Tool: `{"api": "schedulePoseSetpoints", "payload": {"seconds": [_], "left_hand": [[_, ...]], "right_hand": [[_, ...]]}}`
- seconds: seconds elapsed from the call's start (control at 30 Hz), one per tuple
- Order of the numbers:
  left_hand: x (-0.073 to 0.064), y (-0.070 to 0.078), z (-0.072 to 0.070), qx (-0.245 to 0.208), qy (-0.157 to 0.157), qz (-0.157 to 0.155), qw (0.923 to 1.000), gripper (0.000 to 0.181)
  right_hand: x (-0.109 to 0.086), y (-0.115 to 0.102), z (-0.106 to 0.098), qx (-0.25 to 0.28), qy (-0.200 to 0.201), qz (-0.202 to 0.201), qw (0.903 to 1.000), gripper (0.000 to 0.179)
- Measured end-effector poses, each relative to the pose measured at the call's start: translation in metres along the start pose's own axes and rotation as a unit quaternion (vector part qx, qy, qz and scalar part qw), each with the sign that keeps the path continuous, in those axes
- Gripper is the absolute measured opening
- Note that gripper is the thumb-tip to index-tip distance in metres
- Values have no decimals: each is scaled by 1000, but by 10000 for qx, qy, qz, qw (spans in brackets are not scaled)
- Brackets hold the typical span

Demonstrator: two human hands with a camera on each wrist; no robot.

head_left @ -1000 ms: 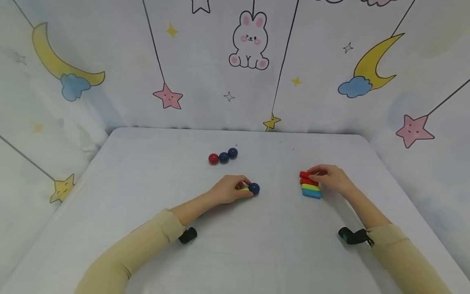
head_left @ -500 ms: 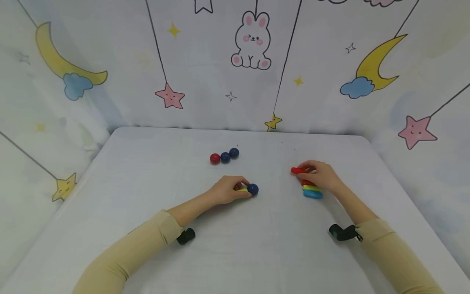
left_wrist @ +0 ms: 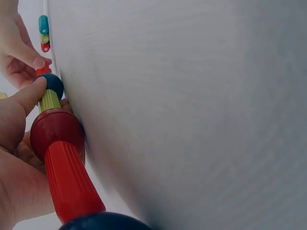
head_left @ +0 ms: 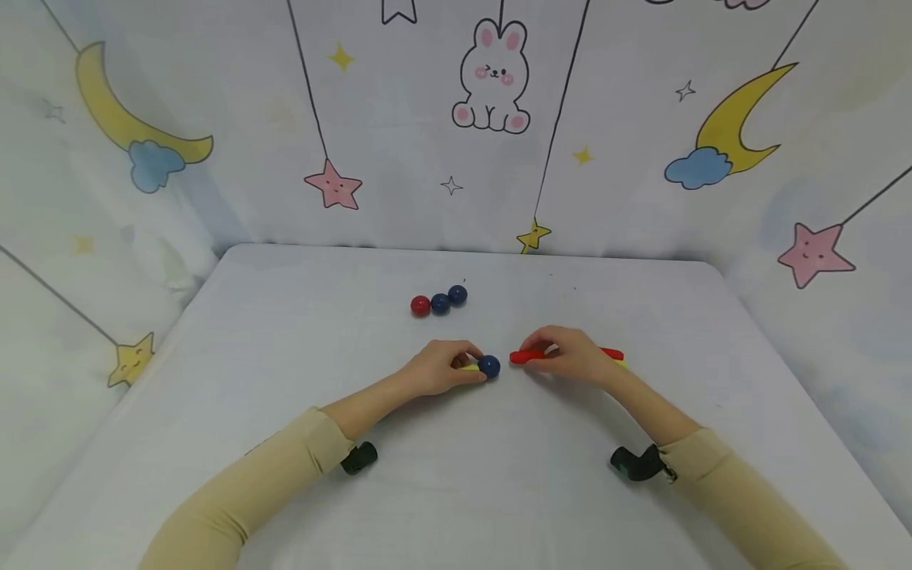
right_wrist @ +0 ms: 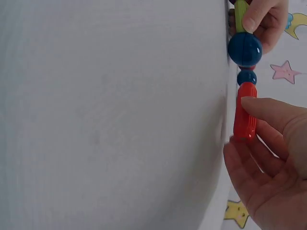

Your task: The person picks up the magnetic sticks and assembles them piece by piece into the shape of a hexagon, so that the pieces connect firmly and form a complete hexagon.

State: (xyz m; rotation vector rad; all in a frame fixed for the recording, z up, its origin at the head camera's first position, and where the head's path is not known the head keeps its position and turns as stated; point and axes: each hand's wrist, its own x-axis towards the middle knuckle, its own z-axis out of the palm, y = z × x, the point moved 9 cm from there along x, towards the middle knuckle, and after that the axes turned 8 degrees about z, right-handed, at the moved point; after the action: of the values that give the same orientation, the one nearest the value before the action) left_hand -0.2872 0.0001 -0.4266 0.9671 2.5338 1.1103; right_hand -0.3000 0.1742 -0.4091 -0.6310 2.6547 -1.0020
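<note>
My left hand grips a chain of ribbed rods and balls. In the left wrist view it runs from a blue ball through a yellow-green rod, a dark red ball and a red rod to another blue ball. My right hand pinches a loose red rod between thumb and fingers. Its front end points at the chain's front blue ball, with a small gap between them in the head view.
Behind the hands lie a red ball and two blue balls, one in the middle. Another red rod and a yellow-green rod show past my right wrist; a blue rod appears beside them in the left wrist view.
My right hand has taken a red rod from the row at the right and carried it left toward the chain. The left hand has stayed nearly still with the chain.
</note>
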Motion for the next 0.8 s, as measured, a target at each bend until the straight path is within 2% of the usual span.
{"api": "schedulePoseSetpoints", "payload": {"seconds": [0.27, 0.67, 0.8], "left_hand": [[-3, -1, -2, 6, 25, -3, 10000, 33], [-7, -2, -4, -9, 51, -17, 10000, 33], [-6, 1, -5, 112, 61, 76, 9999, 38]], "right_hand": [[4, -9, 15, 9, -109, -119, 9999, 24], [6, -17, 22, 80, -211, -156, 9996, 24], [6, -20, 24, 160, -209, -211, 9994, 24]]}}
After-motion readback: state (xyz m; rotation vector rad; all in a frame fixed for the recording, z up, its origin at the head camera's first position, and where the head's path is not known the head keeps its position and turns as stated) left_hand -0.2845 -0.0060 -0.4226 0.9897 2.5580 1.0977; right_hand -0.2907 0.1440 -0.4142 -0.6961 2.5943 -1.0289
